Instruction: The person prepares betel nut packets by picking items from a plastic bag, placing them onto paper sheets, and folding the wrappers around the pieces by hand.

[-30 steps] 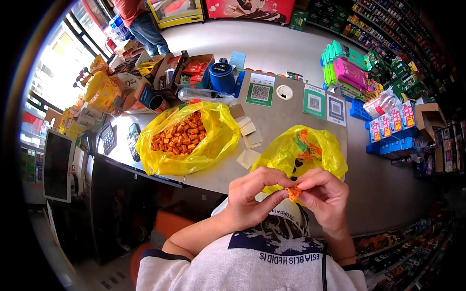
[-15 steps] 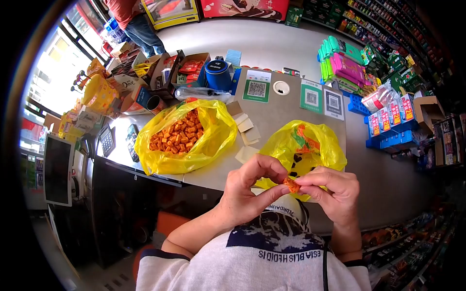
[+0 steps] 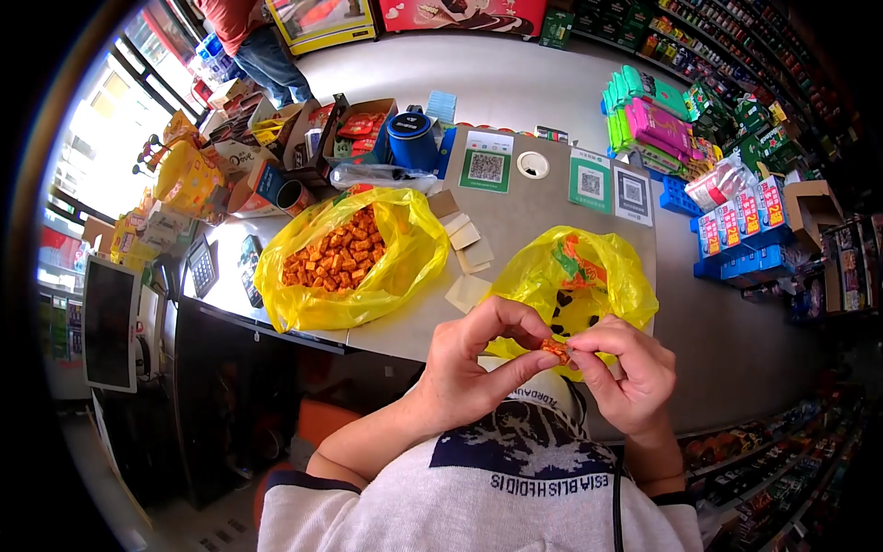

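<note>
Between the thumb and forefinger of my left hand (image 3: 478, 354) is a small, rough orange-red piece (image 3: 555, 350). My right hand (image 3: 630, 373) has its forefinger on the right end of that piece, its thumb just below. Both hands are over the near edge of an open yellow plastic bag (image 3: 625, 276), which holds several dark bits (image 3: 563, 300) and an orange-and-green wrapper (image 3: 578, 262). To the left, a second yellow plastic bag (image 3: 418, 267) is filled with orange-red cubes (image 3: 336, 258).
Both bags rest on a grey counter (image 3: 405, 336), with pale cards (image 3: 471, 244) between them. Farther back are QR code signs (image 3: 485, 166) and a blue canister (image 3: 412, 143). Snack boxes and a monitor (image 3: 110, 322) are at left. A person (image 3: 262, 55) stands at the far left.
My right thumb has shifted down and away from the orange-red piece, and the right fingers have opened slightly. The left hand keeps its pinch, almost in place.
</note>
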Motion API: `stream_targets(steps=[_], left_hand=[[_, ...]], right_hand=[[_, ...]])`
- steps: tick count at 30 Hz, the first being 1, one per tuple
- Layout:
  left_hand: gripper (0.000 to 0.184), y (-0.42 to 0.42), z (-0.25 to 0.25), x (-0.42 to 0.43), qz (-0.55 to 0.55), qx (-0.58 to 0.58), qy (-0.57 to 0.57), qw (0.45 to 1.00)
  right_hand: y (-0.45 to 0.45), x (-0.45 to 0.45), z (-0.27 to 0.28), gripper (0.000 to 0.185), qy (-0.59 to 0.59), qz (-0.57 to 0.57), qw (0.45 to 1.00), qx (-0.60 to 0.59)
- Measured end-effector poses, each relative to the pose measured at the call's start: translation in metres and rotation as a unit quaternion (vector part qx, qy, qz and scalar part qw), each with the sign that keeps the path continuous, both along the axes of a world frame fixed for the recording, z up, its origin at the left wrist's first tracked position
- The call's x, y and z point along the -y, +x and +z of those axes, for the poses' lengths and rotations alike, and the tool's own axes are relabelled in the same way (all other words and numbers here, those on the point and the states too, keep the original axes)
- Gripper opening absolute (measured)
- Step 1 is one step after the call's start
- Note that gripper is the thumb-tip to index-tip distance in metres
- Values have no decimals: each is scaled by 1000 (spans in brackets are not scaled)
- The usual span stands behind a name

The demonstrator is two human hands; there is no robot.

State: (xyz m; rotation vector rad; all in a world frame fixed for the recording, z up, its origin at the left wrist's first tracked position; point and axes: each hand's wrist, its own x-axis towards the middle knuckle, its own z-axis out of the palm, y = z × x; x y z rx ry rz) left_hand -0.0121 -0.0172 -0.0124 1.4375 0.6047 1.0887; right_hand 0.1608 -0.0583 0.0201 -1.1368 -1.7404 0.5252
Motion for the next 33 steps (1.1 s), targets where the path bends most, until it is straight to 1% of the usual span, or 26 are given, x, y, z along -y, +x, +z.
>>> stream_targets(steps=[4,10,13,19,22,25,28,33], left_hand=[[21,-1,0,1,-2,9,-6,1000],[22,-1,1,2,2,-4,15,1000],[22,-1,1,2,2,-4,14,1000],[22,-1,2,4,20,-6,30,999],[22,-2,6,1,21,-51,96,994],[17,-3,10,0,9,-54,118,992],[14,-3,7,0,6,-41,122,992],[12,-4,4,-1,-14,-27,79,996]], right_hand=[[5,1,-1,16,-34,21,999,-22],[7,0,1,18,-14,31,999,1],[3,3,1,18,-50,9,998,-33],[1,7,5,19,-104,27,991,-78],[0,7,3,22,-65,50,993,-84],[-1,7,0,25,-48,51,995,-71],[0,7,-2,28,-12,52,997,-49],[1,5,-5,29,50,56,997,9]])
